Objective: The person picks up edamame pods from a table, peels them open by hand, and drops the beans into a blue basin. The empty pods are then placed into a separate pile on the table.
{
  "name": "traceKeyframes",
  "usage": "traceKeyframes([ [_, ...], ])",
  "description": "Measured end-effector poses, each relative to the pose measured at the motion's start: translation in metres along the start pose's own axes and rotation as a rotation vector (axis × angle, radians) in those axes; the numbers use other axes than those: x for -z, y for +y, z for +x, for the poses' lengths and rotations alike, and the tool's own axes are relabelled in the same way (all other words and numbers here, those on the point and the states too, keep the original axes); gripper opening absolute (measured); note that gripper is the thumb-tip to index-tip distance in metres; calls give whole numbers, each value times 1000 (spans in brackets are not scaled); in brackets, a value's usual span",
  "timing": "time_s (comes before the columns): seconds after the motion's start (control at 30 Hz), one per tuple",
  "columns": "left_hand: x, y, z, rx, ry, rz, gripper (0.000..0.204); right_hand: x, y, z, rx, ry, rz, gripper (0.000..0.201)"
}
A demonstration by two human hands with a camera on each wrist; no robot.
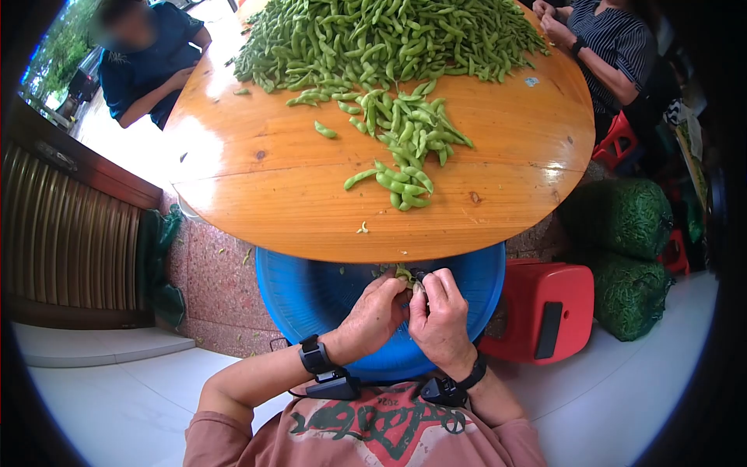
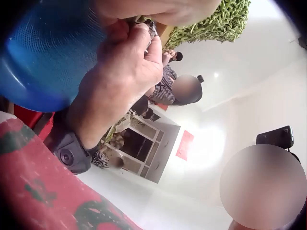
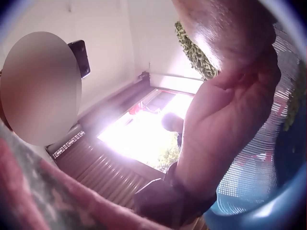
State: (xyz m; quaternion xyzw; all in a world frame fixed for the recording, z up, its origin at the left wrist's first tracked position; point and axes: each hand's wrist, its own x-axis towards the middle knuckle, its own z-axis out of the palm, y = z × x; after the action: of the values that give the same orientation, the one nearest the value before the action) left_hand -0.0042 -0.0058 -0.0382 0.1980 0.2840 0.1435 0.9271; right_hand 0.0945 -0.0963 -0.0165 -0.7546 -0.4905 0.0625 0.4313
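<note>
Over the blue basin (image 1: 288,303), my left hand (image 1: 372,315) holds a green soybean pod (image 1: 402,272) at its fingertips. My right hand (image 1: 442,323) meets it from the right, thumb and forefinger pinching at the pod. A small dark piece (image 1: 420,275) shows at the right forefinger; what it is I cannot tell. The left wrist view shows the right hand (image 2: 122,69) with bent fingers close against the left. In the right wrist view the left palm (image 3: 225,115) hides the pod. A loose group of soybean pods (image 1: 412,132) lies on the wooden table (image 1: 311,210) ahead.
A large heap of soybean pods (image 1: 389,39) covers the table's far side. Beside the basin stands a red stool (image 1: 560,311), with filled green mesh sacks (image 1: 622,218) behind it. One person (image 1: 152,66) sits far left, another (image 1: 611,47) far right. A ridged shutter (image 1: 70,233) stands left.
</note>
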Motion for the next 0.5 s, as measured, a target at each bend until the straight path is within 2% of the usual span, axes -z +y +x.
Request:
traceKeyframes([
  [0.1, -7, 1, -2, -22, 82, 82, 26, 1, 4, 2, -20, 33, 83, 8],
  [0.17, 0, 7, -5, -44, 3, 386, 26, 3, 12, 1, 1, 43, 112, 7],
  [0.2, 1, 10, -6, -45, 2, 385, 26, 5, 17, -2, -106, -32, 236, 7],
  [0.23, 3, 15, -6, -13, -8, 582, 26, 6, 20, -3, -215, -107, 361, 10],
  [0.27, 5, 18, -7, 21, -17, 779, 27, 8, 19, -3, -215, -108, 361, 10],
  [0.33, 7, 24, -10, 50, -40, 768, 26, 15, 13, -2, -683, -256, 825, 15],
  [0.37, 7, 26, -11, 78, -64, 757, 26, 17, 13, -2, -745, -274, 915, 16],
  [0.5, -10, 39, -19, 113, -42, 755, 22, 21, 12, 0, -703, -299, 824, 20],
])
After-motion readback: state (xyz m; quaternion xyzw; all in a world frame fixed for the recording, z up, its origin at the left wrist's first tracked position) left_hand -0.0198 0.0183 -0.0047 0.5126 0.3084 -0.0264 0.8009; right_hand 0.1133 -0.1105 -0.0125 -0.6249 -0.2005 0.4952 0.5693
